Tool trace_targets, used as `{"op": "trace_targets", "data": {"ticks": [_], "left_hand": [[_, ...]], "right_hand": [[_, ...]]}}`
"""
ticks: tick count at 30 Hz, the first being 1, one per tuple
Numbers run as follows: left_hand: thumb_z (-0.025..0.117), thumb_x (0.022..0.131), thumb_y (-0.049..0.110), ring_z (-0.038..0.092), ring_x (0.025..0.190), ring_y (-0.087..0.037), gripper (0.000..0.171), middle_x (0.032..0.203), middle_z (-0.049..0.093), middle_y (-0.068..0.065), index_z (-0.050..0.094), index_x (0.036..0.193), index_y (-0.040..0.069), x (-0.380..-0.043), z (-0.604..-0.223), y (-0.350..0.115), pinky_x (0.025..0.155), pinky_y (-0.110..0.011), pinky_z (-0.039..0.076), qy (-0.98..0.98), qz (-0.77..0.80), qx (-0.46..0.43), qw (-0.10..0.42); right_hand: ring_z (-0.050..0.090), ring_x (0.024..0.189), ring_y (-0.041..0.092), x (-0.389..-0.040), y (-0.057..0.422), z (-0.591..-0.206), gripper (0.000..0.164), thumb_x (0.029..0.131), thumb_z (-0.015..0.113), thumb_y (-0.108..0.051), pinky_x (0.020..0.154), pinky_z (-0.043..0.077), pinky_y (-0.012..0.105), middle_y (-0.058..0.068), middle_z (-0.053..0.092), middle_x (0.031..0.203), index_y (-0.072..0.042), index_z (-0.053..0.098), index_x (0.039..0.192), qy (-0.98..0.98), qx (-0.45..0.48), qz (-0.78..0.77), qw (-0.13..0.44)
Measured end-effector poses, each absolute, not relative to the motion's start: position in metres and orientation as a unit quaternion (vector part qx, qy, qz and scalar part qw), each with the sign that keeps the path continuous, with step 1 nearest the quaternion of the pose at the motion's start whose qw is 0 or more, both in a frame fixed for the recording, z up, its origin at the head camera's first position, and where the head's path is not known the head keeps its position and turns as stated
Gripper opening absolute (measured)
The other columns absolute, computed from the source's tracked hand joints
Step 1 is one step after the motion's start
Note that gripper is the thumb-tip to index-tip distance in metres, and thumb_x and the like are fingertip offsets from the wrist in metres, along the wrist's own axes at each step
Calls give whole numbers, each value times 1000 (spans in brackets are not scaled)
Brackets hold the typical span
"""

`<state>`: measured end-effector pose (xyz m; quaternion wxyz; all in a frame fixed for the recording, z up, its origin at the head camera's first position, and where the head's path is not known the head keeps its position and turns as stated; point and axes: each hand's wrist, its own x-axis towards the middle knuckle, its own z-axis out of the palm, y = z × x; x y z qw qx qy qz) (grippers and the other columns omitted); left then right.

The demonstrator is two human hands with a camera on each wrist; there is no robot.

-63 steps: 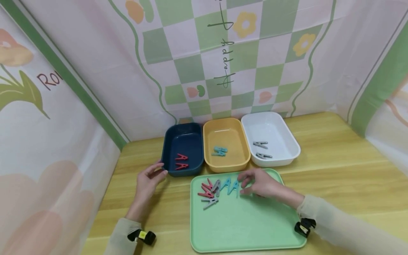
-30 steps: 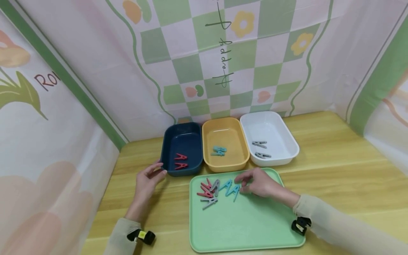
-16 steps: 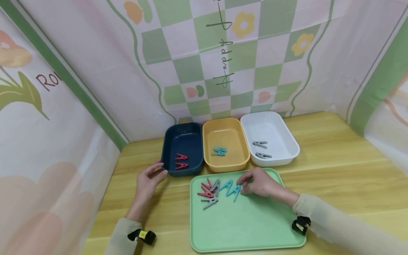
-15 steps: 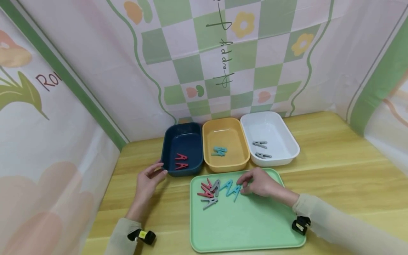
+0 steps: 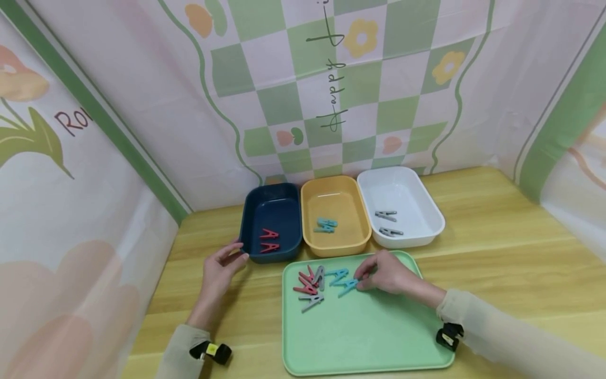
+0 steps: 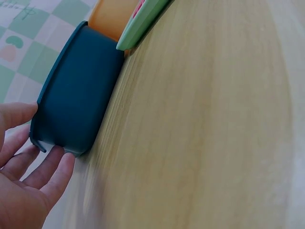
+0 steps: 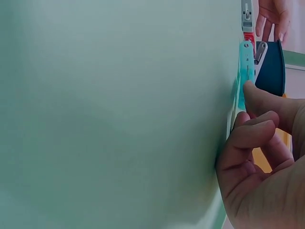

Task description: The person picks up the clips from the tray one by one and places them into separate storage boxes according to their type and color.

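My right hand (image 5: 385, 273) pinches the near end of a light-blue clothespin (image 5: 347, 287) low over the green tray (image 5: 369, 337). In the right wrist view, its thumb presses on the blue clothespin (image 7: 247, 62), with the other fingers curled below. A second light-blue clothespin (image 5: 338, 275) lies against the first. To their left lie two grey clothespins, one upper (image 5: 319, 278) and one lower (image 5: 311, 301), with red clothespins (image 5: 305, 285) partly under the upper one. My left hand (image 5: 220, 271) touches the near left corner of a navy bin (image 6: 78, 90) with loosely extended fingers.
The navy bin holds two red clothespins (image 5: 270, 247). Beside it, a yellow bin (image 5: 337, 251) holds light-blue clothespins (image 5: 325, 225), and a white bin (image 5: 416, 239) holds two grey ones (image 5: 391, 232). All three stand in a row behind the tray on the wooden table (image 5: 497, 252).
The two light-blue clothespins have turned, their legs now pointing lower left instead of downward. My right thumb and fingers have closed on the nearer one. My left hand has stayed put.
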<state>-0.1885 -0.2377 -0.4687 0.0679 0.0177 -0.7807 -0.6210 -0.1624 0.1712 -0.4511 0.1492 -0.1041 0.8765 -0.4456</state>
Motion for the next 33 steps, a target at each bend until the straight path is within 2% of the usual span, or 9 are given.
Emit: {"op": "trace_targets", "data": {"ticks": [5, 10, 17, 22, 33], "left_hand": [[77, 94, -1, 66, 123, -34, 36, 152, 57, -11, 70, 129, -3, -189, -469, -237, 89, -28, 63, -772, -632, 20, 67], [77, 94, -1, 66, 123, -34, 36, 152, 57, -10, 70, 129, -2, -189, -469, -237, 88, -29, 63, -773, -631, 22, 65], [77, 93, -3, 67, 122, -35, 35, 151, 58, -13, 71, 127, -2, -190, -470, -237, 87, -29, 63, -775, -627, 15, 73], [77, 92, -3, 67, 121, -35, 36, 151, 57, -14, 71, 128, -3, -191, -471, -237, 86, -29, 63, -776, -626, 14, 77], [77, 94, 0, 66, 123, -34, 35, 152, 57, -9, 71, 129, 0, -190, -470, -238, 88, -29, 63, -777, -626, 25, 63]], "right_hand": [[63, 85, 18, -162, 176, -453, 19, 80, 91, -8, 71, 57, 36, -1, 74, 90, -8, 82, 96, 872, -115, -452, 147], [64, 85, 17, -159, 179, -452, 17, 81, 91, -11, 68, 56, 31, 0, 76, 94, -10, 83, 96, 867, -112, -463, 144], [52, 56, 14, -157, 181, -443, 17, 83, 90, -13, 48, 44, 26, 3, 77, 98, -11, 83, 98, 858, -77, -485, 147], [41, 45, 11, -158, 182, -432, 17, 86, 88, -15, 41, 39, 24, 4, 76, 100, -10, 82, 102, 848, -70, -504, 150], [38, 43, 8, -169, 185, -403, 15, 91, 84, -13, 40, 36, 22, 6, 76, 98, -6, 81, 104, 842, -96, -519, 114]]}}
